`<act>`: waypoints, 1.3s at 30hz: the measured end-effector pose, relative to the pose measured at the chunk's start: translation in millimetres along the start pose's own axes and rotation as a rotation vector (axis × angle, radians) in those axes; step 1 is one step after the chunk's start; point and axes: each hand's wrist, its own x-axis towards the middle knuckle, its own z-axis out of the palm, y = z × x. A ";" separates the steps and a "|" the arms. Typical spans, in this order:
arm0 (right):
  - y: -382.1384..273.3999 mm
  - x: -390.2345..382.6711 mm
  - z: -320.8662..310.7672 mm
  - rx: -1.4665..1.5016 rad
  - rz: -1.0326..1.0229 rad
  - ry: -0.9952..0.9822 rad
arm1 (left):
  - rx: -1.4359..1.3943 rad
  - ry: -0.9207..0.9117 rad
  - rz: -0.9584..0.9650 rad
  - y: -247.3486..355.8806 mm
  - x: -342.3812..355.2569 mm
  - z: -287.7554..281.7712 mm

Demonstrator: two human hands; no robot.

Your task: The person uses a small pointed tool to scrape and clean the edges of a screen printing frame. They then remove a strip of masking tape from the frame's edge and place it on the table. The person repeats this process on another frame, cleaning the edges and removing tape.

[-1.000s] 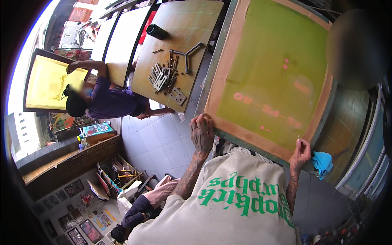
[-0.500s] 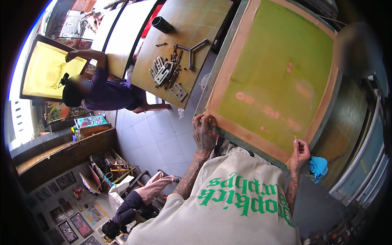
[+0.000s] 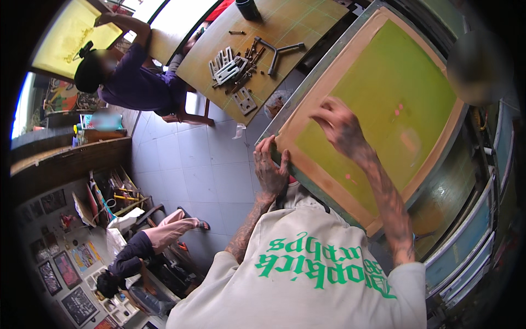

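Observation:
A screen printing frame (image 3: 285, 143) with brown-taped edges and a yellow-green mesh (image 3: 378, 82) lies before me at a tilt. A few pink marks (image 3: 398, 109) show on the mesh. At its near left corner my left hand (image 3: 270, 169) grips the edge, the fingers over the rim and the thumb apart on the near side. My right hand (image 3: 341, 127) is over the left part of the mesh, fingers pinched together and a little blurred. Whatever is in that pinch cannot be made out. The right forearm crosses the near part of the frame.
Beyond to the left stands a table (image 3: 307, 33) with a Y-shaped wrench (image 3: 274, 52), metal plates (image 3: 227, 68), bolts and a dark cup (image 3: 247, 9). One person (image 3: 137, 82) handles a yellow screen; another (image 3: 137, 252) sits lower left. Frames (image 3: 466, 247) are stacked at right.
My right hand has moved from the frame's near right corner leftward and away over the mesh. A thin pale stick showed in its fingers before. My left hand stays at the corner; the view has shifted.

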 end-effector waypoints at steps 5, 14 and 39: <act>43.2 76.4 52.3 -0.181 -0.401 -0.286 | -0.003 -0.008 -0.017 -6.4 -2.5 -2.4; 44.9 95.4 57.1 -0.293 -0.542 -0.545 | 0.036 -0.081 -0.078 -1.3 4.6 -5.3; 26.8 1.8 26.5 0.044 0.029 0.351 | 0.339 -0.475 -0.002 2.8 60.0 -6.1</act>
